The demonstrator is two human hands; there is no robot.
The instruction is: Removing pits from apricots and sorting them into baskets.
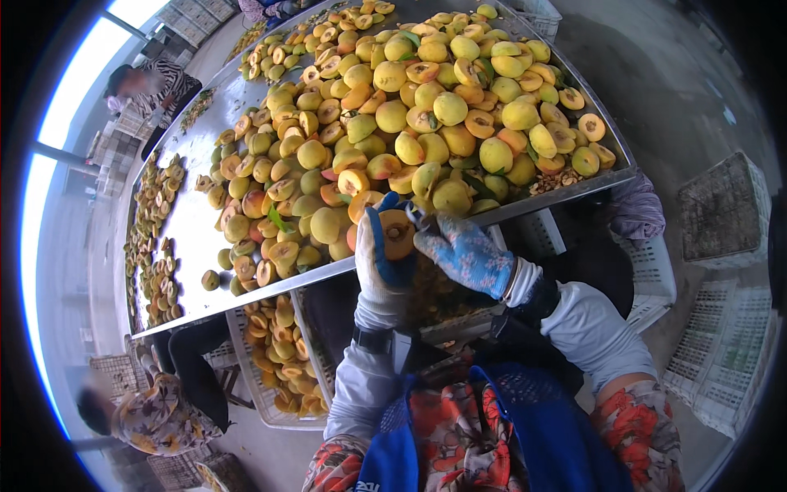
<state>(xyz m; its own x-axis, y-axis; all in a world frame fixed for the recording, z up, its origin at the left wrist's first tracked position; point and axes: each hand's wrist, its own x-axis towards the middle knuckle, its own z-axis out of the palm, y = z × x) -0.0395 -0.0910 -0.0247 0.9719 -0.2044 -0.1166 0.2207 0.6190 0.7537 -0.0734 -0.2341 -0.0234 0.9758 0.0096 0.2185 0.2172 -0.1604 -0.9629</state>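
Note:
My left hand (379,254), in a white and blue glove, holds a cut peach half (396,236) with its cut face upward, just over the near edge of the metal table. My right hand (467,254), in a light blue flowered glove, grips a small metal tool (416,215) beside the peach's upper right side. Beyond both hands a large heap of whole and halved yellow peaches (393,139) lies on the metal table (188,246). A little pile of brown pits (557,180) sits near the table's right corner.
Below the table edge stands a white crate (238,344) of peach halves (283,353). More crates (721,205) stand on the right floor (648,98). Co-workers sit at upper left (156,98) and lower left (164,410). A purple patterned cloth (635,205) is at the right corner.

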